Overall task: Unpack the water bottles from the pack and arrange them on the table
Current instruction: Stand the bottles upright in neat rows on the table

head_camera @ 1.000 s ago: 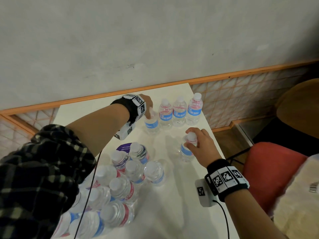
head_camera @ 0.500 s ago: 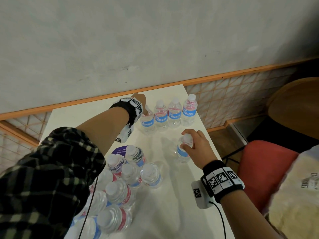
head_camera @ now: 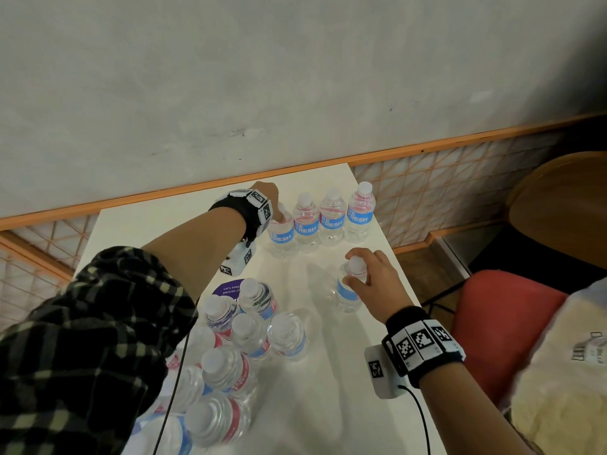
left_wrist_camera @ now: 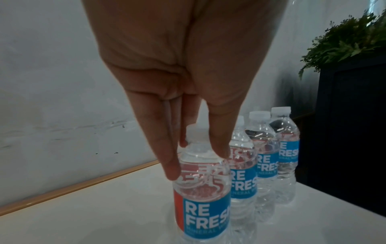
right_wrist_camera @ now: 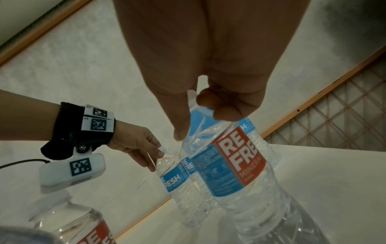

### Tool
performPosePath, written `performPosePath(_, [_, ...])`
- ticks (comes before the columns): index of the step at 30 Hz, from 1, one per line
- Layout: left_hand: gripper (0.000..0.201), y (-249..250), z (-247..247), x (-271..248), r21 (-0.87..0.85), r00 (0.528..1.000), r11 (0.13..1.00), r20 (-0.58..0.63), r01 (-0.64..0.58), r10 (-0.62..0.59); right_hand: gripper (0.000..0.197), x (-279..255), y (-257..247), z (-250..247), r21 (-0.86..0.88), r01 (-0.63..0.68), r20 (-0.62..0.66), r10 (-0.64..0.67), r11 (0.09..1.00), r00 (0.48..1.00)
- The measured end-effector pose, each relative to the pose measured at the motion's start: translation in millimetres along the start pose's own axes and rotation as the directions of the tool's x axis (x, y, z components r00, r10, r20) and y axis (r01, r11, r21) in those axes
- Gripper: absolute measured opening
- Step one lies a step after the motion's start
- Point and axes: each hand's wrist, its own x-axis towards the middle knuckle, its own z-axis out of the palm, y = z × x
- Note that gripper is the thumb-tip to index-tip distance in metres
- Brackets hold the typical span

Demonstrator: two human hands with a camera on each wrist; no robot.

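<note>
Our left hand pinches the neck of the clear plastic blue-labelled end bottle in the upright row of four at the white table's far edge. Our right hand grips a separate upright bottle by its cap. The shrink-wrapped pack sits near-left.

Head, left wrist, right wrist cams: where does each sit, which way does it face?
Head: above the table, facing forward and down; both forearms, left hand and right hand show.
Left wrist: looks along the fingers at the row end bottle.
Right wrist: looks along the hand at its held bottle; the left hand shows too.
Shared: all three see the row end bottle.
</note>
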Motion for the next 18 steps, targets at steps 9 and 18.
performPosePath(9, [0.054,16,-20,-68,0.158,0.980,0.978,0.161,-0.138,0.113,0.038,1,-5,-1,-0.010,-0.003,-0.004,0.003,1.000,1.000])
performPosePath(18, [0.037,0,5,-125,0.254,0.890,0.950,0.453,-0.183,0.050,0.042,-3,-16,-10,-0.061,-0.036,0.009,0.036,0.997,0.999])
